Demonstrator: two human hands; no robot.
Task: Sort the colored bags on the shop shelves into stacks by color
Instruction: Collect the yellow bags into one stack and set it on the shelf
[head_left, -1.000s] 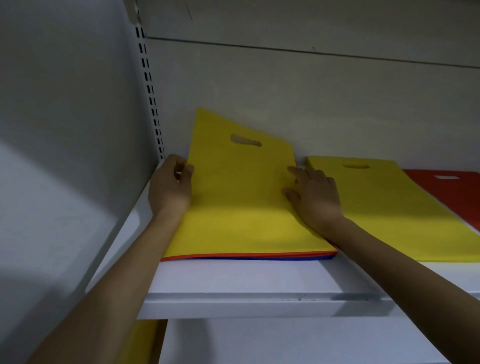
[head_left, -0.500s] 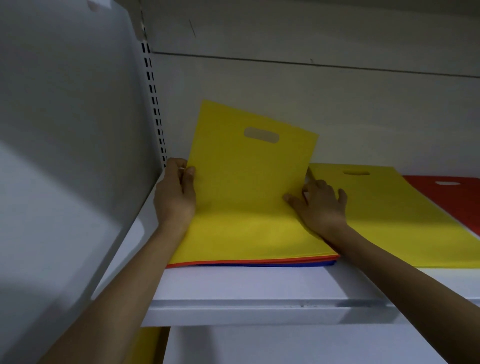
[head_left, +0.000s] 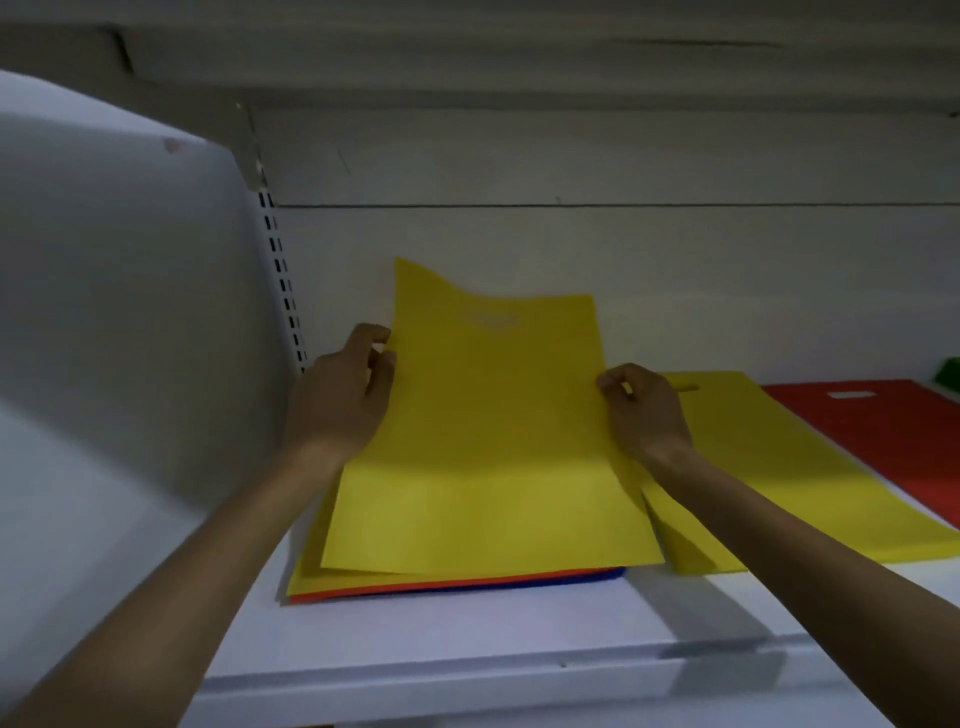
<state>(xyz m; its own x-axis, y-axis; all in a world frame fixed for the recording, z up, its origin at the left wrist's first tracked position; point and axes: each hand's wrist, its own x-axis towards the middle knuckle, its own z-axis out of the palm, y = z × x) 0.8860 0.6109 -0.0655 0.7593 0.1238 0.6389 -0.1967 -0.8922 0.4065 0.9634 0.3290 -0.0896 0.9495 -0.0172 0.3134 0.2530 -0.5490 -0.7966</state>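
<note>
Bag in play is the top yellow bag (head_left: 488, 431), half raised off the mixed pile (head_left: 457, 584). Its bottom edge lies on the pile's near side. Its handle-cutout end stands up toward the back wall, so I read the long axis as running front to back, tilted upward. I have the left hand (head_left: 343, 395) pinching its left edge and the right hand (head_left: 641, 410) pinching its right edge, both above the pile. Another yellow sheet lies directly beneath, then orange and blue edges. Just right of the pile sits the yellow stack (head_left: 779, 467), and beyond that the red stack (head_left: 872, 441), all on the white shelf (head_left: 467, 639). My worry is that the limp sheet could fold mid-carry or drag the yellow one beneath it askew.
</note>
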